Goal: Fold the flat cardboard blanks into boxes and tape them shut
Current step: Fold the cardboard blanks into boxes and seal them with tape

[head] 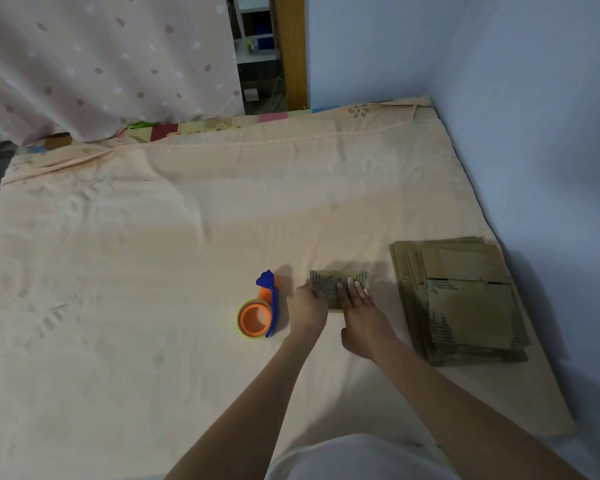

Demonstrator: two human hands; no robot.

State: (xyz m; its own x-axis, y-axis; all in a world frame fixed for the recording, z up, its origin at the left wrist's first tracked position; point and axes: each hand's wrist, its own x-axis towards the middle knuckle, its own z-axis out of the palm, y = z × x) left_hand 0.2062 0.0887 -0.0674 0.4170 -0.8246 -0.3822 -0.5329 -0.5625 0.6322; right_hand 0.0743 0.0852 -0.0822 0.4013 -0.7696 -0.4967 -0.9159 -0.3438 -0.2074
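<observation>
I keep my right hand flat, fingers straight and together, pressing the small cardboard blank beneath them. My left hand grips its near-left edge; I should crease firmly along the score line.

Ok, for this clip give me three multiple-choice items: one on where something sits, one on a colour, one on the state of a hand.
1. The stack of flat blanks lies where?
A. right of both hands
B. left of the tape dispenser
C. against the curtain

2. The core of the tape dispenser is:
A. green
B. orange
C. black

3. The right hand is:
A. gripping the dispenser
B. lifted clear
C. lying with straight fingers on the small cardboard piece

Answers: 1 A, the stack sits by the wall on the right. 2 B, the ring is orange with a blue handle. 3 C, its fingers lie flat over the cardboard.
</observation>
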